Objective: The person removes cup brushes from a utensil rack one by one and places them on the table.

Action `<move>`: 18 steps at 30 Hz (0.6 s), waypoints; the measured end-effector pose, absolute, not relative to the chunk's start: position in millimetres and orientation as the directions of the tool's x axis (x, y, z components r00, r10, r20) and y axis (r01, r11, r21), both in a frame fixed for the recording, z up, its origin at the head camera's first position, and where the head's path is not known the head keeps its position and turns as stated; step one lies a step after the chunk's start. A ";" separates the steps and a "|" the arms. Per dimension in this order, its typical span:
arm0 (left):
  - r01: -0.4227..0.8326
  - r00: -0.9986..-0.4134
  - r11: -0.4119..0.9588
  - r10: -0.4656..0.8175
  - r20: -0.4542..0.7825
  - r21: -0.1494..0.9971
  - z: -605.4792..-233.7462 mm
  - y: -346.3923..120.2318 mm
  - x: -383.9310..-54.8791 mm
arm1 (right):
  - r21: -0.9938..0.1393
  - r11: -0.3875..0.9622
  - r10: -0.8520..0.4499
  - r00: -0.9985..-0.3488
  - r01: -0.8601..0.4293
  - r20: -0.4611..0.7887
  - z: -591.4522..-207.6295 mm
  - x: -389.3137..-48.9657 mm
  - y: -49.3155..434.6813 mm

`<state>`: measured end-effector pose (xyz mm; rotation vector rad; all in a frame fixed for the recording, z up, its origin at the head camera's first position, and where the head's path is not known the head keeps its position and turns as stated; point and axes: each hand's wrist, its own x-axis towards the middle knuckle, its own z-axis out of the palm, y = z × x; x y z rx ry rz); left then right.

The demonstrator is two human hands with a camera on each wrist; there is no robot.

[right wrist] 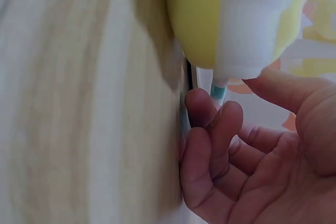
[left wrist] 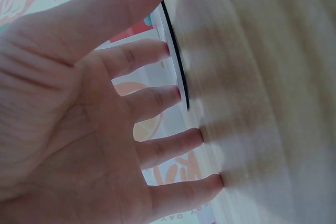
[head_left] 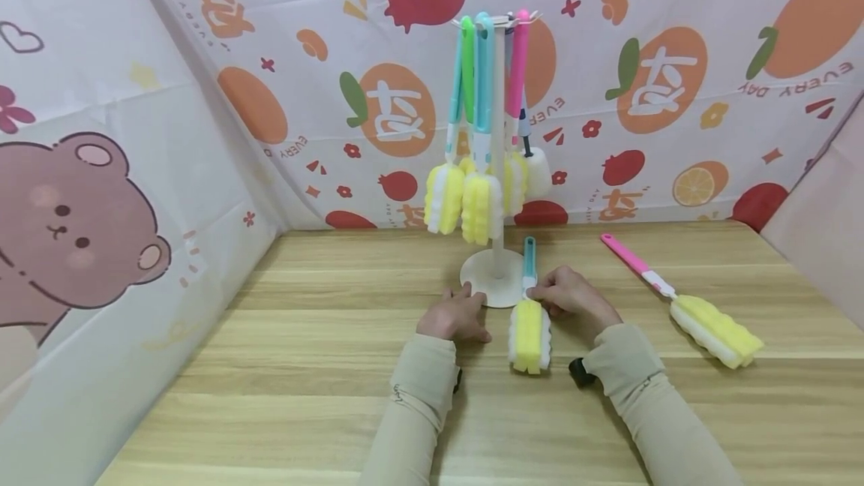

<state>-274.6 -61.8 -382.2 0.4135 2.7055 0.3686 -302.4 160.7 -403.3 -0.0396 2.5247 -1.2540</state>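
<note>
My right hand (head_left: 572, 297) pinches a teal-handled sponge bottle brush (head_left: 529, 336) at its neck, just above the yellow and white head. The brush's handle overlaps the right edge of a round white stand base (head_left: 478, 276). In the right wrist view the sponge head (right wrist: 247, 22) looms above the curled fingers (right wrist: 197, 156). On the left of the base, my left hand (head_left: 454, 315) rests with fingers spread. Its straight fingertips (left wrist: 173, 94) touch the base's rim and the tabletop in the left wrist view. No object lies in that palm.
Several bottle brushes with teal, green and pink handles hang from the stand's post (head_left: 499, 96), sponge heads down. A pink-handled sponge brush (head_left: 715, 328) lies on the wooden table (head_left: 283, 366) at the right. Printed cloth (head_left: 283, 148) rises behind and along the left side.
</note>
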 end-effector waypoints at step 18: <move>0.244 -0.884 0.921 0.341 -0.320 0.305 -383.4 -63.8 -274.8 | -0.794 0.597 -0.174 -0.948 0.113 -0.266 -400.1 -301.1 160.7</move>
